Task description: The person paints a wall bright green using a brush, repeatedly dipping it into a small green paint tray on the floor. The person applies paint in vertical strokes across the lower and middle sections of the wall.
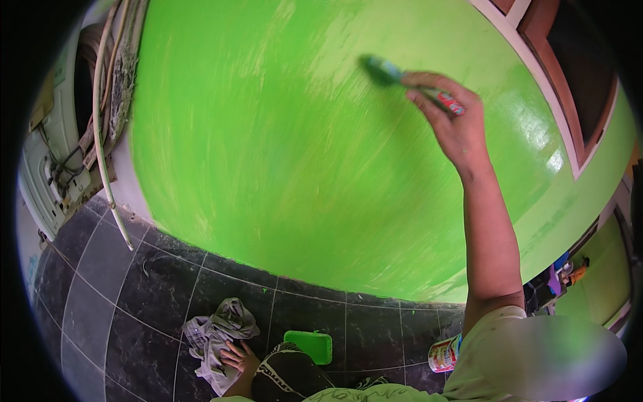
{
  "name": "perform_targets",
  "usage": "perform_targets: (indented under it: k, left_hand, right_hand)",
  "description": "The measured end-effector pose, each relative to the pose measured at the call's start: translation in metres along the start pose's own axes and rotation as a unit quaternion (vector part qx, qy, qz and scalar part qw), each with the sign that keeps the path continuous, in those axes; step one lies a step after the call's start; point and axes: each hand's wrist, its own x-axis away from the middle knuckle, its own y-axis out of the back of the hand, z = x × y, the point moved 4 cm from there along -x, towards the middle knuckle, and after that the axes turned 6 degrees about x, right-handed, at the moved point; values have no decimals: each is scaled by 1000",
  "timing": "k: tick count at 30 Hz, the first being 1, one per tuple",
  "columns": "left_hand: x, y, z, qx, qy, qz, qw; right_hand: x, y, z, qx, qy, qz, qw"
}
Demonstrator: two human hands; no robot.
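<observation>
My right hand [459, 118] grips a paintbrush [381, 70] by its handle, high on a wall [241, 151]. The bristles are blurred and lie at the wall's surface, pointing up and left. Bright green paint covers much of the wall in streaks, and a paler green shows through around the brush. Low at the left, my left hand [240, 358] rests with spread fingers on a crumpled grey cloth [223, 324] on the floor. A rectangular green plastic tray [317, 346] with green paint in it sits near my knee, which hides part of it.
Dark tiles [150, 281] make up the floor. A printed can [443, 355] stands at the lower right, partly behind my arm. Worn cables and a loose pipe [103, 151] hang at the left beside a white metal casing [45, 181]. A wooden-framed window [577, 85] borders the upper right.
</observation>
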Motion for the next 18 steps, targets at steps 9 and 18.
perform_targets:
  k: [9,18]
  left_hand:
    - [-15,-16,11,-7,1,-31,1000]
    - [-21,-23,10,-6,-3,-47,999]
  right_hand:
    - [105,-123,13,296,184,34,937]
    - [183,-188,22,-44,19,324,945]
